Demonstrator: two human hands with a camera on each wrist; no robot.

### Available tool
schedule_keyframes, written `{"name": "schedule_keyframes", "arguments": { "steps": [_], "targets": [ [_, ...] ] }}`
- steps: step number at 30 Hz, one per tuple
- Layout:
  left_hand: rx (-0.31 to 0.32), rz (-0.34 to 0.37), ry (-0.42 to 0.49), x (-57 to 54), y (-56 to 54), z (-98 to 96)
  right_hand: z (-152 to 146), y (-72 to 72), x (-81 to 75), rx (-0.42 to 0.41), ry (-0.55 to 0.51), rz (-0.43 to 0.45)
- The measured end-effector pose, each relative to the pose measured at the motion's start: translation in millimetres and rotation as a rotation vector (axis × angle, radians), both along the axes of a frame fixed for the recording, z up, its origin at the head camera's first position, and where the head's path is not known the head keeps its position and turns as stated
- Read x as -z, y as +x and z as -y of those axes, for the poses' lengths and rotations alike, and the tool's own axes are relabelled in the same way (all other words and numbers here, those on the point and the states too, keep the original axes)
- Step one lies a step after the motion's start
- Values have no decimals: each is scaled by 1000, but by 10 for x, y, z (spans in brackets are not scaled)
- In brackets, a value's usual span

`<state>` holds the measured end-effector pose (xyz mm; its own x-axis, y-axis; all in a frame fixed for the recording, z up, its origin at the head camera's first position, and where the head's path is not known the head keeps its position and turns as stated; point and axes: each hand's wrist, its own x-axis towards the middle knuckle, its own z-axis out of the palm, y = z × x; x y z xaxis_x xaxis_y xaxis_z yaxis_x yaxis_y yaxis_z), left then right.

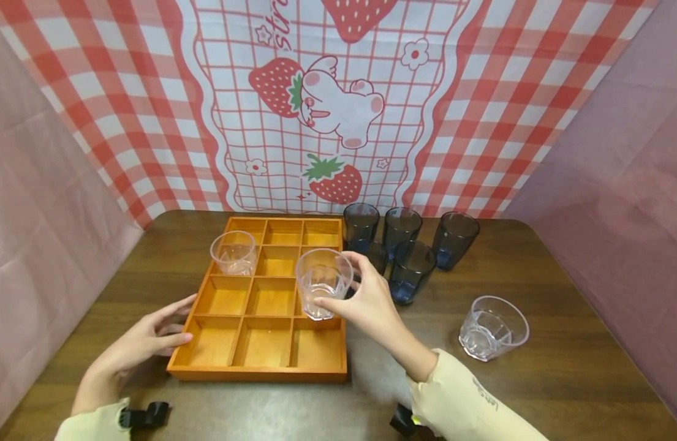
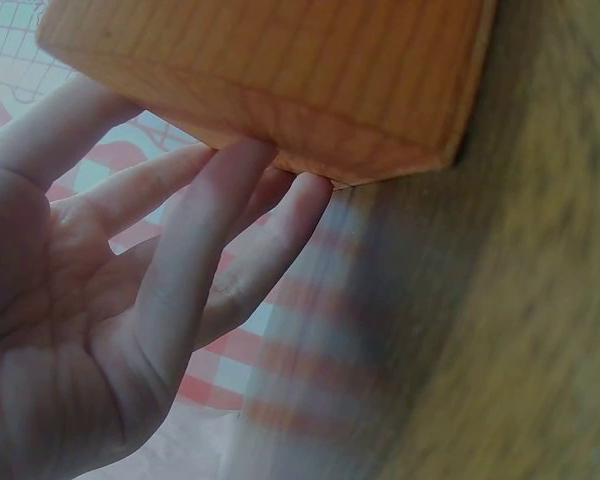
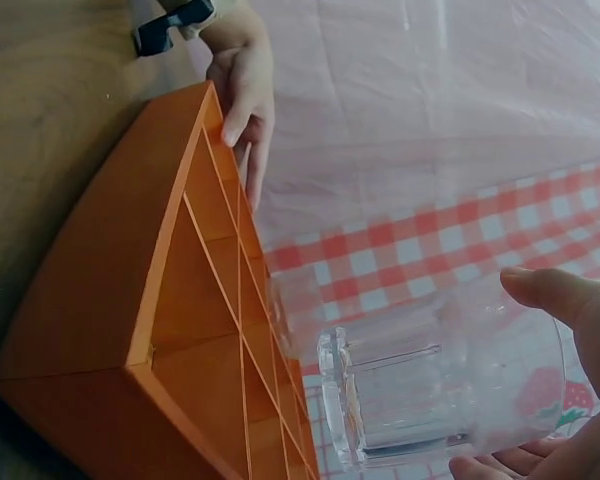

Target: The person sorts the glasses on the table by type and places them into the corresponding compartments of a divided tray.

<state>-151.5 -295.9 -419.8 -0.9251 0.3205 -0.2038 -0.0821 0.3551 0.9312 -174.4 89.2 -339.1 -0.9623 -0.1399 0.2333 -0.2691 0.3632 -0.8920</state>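
My right hand point(image 1: 368, 300) holds a clear glass point(image 1: 323, 278) between thumb and fingers, above the right column of a wooden divided tray point(image 1: 258, 375). In the right wrist view the glass point(image 3: 440, 380) hangs over the tray's compartments, its thick base toward them. My left hand point(image 1: 145, 343) rests against the tray's left side. Its extended fingers point(image 2: 300, 205) touch the wooden outer wall in the left wrist view. Another clear glass point(image 1: 234, 260) stands in the left column, second row from the back.
Several dark blue glasses point(image 1: 402, 223) stand close together right of the tray at the back. A third clear glass point(image 1: 489, 334) is on the brown table point(image 1: 553, 380) at the right. Behind the table hangs a red-and-white checked cloth point(image 1: 514, 92).
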Motion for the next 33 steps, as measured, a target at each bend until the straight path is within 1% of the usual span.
{"name": "schedule_keyframes", "arguments": {
  "steps": [4, 7, 13, 16, 21, 24, 27, 28, 33],
  "targets": [
    [-1, -4, -11, -7, -1, 3, 126, -112, 16, 26, 83, 1],
    [0, -13, -15, -6, 0, 5, 216, -210, 43, 36, 120, 7],
    [4, -14, -11, -4, 1, 5, 385, -392, 81, 22, 111, 52],
    [17, -8, 7, -6, -3, 2, 458, -471, 88, 29, 127, 73],
    [45, -9, 35, 5, -20, 15, 577, -620, 100, 50, 155, 66],
    [42, -3, 39, 14, -19, 28, 642, -703, 122, 53, 154, 57],
    [43, -4, 33, 19, -22, 32, 688, -768, 155, 54, 156, 61],
    [33, 4, 30, 17, -19, 31, 702, -787, 165, 55, 153, 64],
    [41, -15, 35, 15, -11, 23, 783, -851, 213, 57, 146, 70]
  ]
}}
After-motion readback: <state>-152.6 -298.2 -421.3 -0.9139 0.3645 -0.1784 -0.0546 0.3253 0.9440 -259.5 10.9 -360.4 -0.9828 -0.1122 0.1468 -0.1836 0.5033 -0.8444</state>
